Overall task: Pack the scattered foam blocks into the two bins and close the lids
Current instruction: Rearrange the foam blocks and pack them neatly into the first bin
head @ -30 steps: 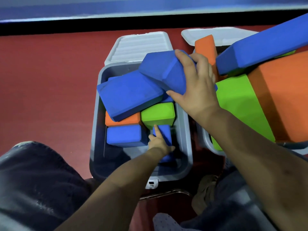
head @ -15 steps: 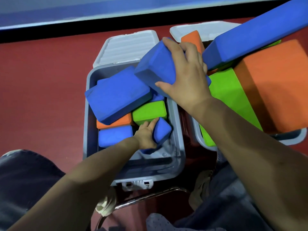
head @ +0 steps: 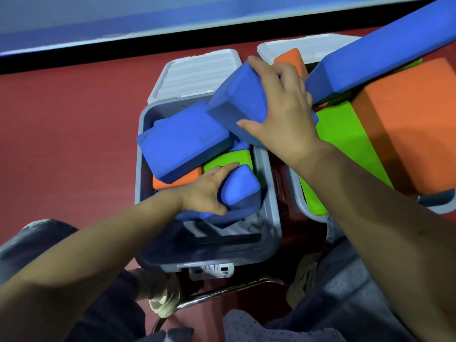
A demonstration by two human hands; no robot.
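The left hand [head: 206,193] curls around a small blue foam block [head: 240,187] inside the left grey plastic bin [head: 269,193]. The right hand [head: 283,112] clamps a larger blue foam block [head: 237,104] over that bin's far right corner.

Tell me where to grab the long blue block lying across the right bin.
Take the long blue block from above, near its lower end beside the right hand, across its narrow width. It slants over the orange block, so that end is nearest; its far end leaves view.
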